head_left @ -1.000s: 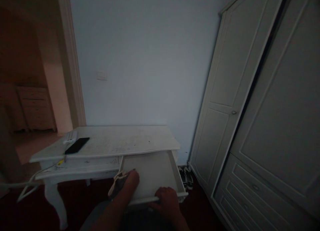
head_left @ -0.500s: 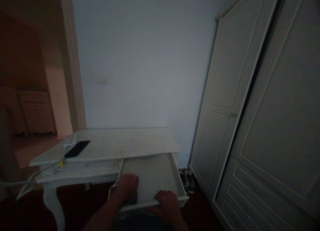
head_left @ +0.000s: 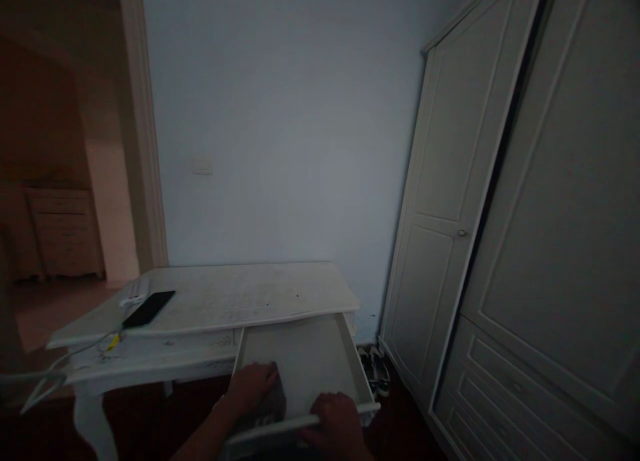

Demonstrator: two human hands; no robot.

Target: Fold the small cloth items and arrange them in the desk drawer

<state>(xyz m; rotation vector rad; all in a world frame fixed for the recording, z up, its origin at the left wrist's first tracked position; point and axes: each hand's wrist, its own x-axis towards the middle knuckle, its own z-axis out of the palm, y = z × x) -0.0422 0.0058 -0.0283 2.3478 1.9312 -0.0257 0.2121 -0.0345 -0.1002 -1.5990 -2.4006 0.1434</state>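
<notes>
A white desk has its right drawer pulled out. Inside the drawer's left side lies a dark grey, soft-looking item, perhaps cloth; dim light hides its exact kind. My left hand is over it with the fingers curled onto it. At the drawer's front panel, my right hand has its fingers wrapped over the top edge, with the thumb on the outer side.
On the desk's left end are a dark phone and a white box-like object; a cable with a yellow tag hangs nearby. Shoes stand on the floor between desk and wardrobe. A doorway opens at left.
My left hand has shifted slightly with its fingers on the grey item, which shows more now. My right hand stays on the drawer front. The view has tilted up and turned slightly right.
</notes>
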